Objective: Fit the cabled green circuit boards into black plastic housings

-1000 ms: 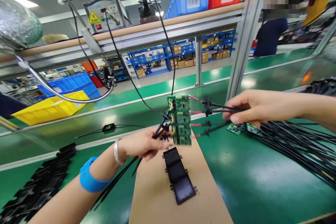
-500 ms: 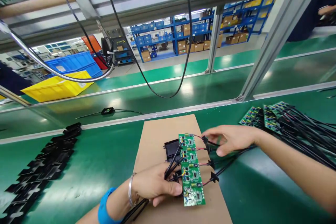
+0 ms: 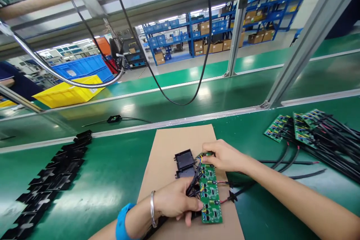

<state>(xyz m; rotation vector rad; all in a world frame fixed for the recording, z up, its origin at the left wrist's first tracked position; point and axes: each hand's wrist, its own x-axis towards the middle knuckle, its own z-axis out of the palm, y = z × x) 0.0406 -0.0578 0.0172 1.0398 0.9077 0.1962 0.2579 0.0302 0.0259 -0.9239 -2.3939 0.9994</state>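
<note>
A green circuit board panel (image 3: 209,189), made of several joined boards, lies lengthwise over the cardboard. My left hand (image 3: 176,199) is closed round the black cables (image 3: 194,184) on its left side, with the thumb against the panel's left edge. At the far end, my right hand (image 3: 223,154) pinches the top board of the panel between thumb and fingers, hiding part of it. Thin red leads run from the right side to black cables with star-shaped grommets (image 3: 232,196). Black plastic housings (image 3: 184,159) sit just left of the panel, partly hidden behind the cables.
The cardboard sheet (image 3: 168,142) rests on the green table. Rows of black housings (image 3: 53,176) line the left. At right lies a pile of wired circuit boards (image 3: 303,129). A metal post (image 3: 298,41) and a hanging black cable (image 3: 180,104) stand beyond the sheet.
My right hand has moved left from the cables beside the panel and now grips its far end. My left hand keeps hold of the cables. The view has shifted slightly.
</note>
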